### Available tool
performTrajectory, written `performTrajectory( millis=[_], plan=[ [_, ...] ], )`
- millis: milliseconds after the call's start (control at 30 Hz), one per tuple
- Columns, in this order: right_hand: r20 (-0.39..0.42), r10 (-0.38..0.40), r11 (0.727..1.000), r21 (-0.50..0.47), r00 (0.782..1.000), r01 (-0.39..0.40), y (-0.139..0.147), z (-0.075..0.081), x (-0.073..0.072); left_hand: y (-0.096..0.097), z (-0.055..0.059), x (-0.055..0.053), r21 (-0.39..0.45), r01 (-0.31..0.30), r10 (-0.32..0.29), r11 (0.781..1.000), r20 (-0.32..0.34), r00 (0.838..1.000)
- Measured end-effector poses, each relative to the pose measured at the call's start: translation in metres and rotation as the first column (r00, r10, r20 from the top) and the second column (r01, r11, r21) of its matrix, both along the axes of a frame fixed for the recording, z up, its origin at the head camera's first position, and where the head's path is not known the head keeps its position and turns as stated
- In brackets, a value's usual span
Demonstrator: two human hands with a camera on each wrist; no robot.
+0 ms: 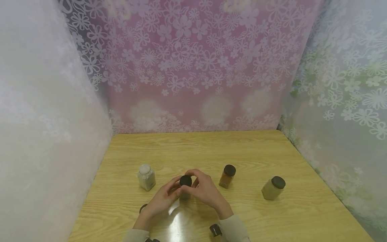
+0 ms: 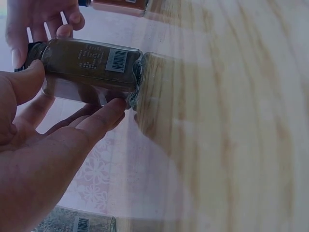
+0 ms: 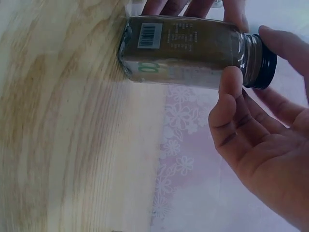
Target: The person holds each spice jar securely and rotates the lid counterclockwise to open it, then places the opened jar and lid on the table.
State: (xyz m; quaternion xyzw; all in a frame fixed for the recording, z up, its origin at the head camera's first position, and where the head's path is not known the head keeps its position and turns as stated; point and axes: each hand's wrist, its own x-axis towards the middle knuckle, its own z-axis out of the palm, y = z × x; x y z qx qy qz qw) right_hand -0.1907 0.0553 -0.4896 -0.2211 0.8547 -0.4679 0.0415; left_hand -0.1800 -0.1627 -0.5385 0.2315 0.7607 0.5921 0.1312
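A square glass spice jar (image 3: 183, 46) of brown powder, with a barcode label, stands on the table between both hands. My left hand (image 1: 163, 201) holds its body, thumb on one side and fingers along the other. At the top, the thumb and fingers of my right hand (image 1: 206, 192) grip the black lid (image 1: 185, 180); the lid sits on the jar's neck. Its other fingers are curled loosely beside the glass in the right wrist view.
A pale jar (image 1: 146, 179) stands left of the hands. Right of them are a reddish-brown spice jar (image 1: 225, 179) and a beige one (image 1: 270, 191), both dark-lidded. Another dark lid (image 1: 143, 207) shows by the left wrist, and a small black object (image 1: 215, 230) beside the right sleeve.
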Motion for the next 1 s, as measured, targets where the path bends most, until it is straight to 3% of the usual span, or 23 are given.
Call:
performTrajectory(
  millis=[167,467,667,1000],
  plan=[
    [-0.073,0.028,1.000,0.003,0.997,-0.028,0.0007,0.0026,0.0005,0.0003,0.0015,0.0009,0.016,-0.001,0.000,1.000,0.024,1.000],
    [-0.077,0.009,1.000,-0.023,0.997,-0.010,0.0001,0.0055,0.0029,-0.0001,0.0026,0.0018,0.025,-0.003,0.002,1.000,0.037,0.999],
    [-0.141,0.001,1.000,-0.015,0.990,-0.003,-0.0001,0.0044,0.0034,0.0002,0.0015,0.0015,0.036,-0.001,-0.001,0.999,0.051,0.999],
    [-0.221,-0.055,0.999,-0.012,0.974,0.053,0.0023,0.0064,0.0082,0.0021,-0.0005,-0.0018,0.019,0.000,0.000,1.000,0.015,1.000]
  ],
)
